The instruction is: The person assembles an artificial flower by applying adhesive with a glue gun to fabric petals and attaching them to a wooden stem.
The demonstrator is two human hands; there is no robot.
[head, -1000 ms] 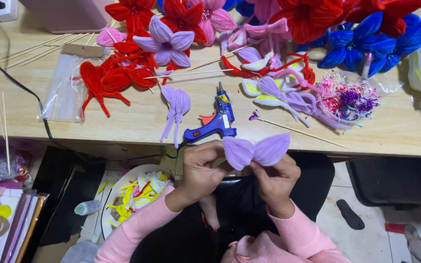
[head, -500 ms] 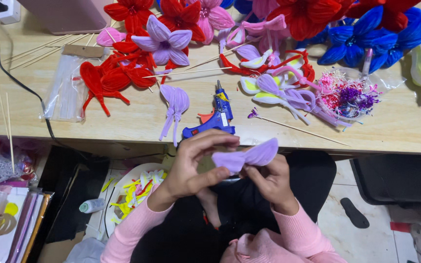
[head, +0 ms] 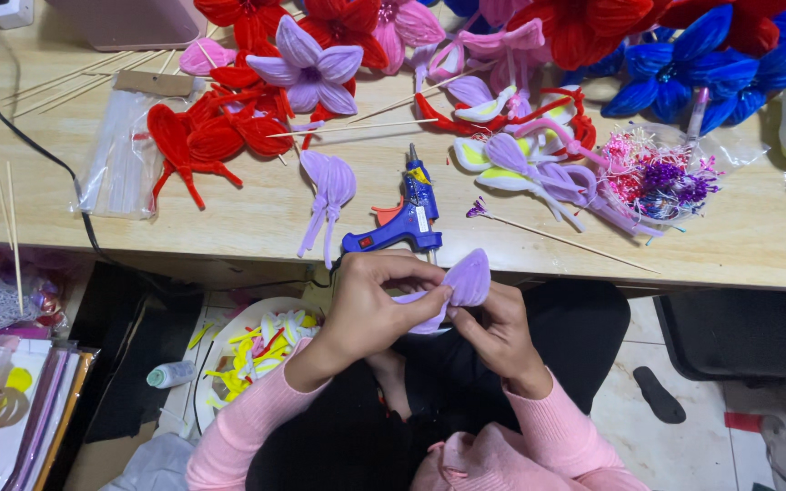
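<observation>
Both hands, left (head: 370, 305) and right (head: 493, 332), pinched shut on lilac fuzzy wire petals (head: 457, 286) below counter (head: 229, 218) edge; blue glue gun (head: 402, 223) at 12 o'clock. Petals shaped, seemingly unjoined.

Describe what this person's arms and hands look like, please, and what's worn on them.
Both arms are covered by long pink sleeves of a soft-looking top, ending in snug cuffs at the wrists. The left hand and right hand are bare: no gloves, and no rings, watch or bracelet that I can make out.

hands: left (head: 370, 305) + right (head: 493, 323) pinch purple petals (head: 464, 280) | blue glue gun (head: 402, 223) on wooden table (head: 229, 218)
</observation>
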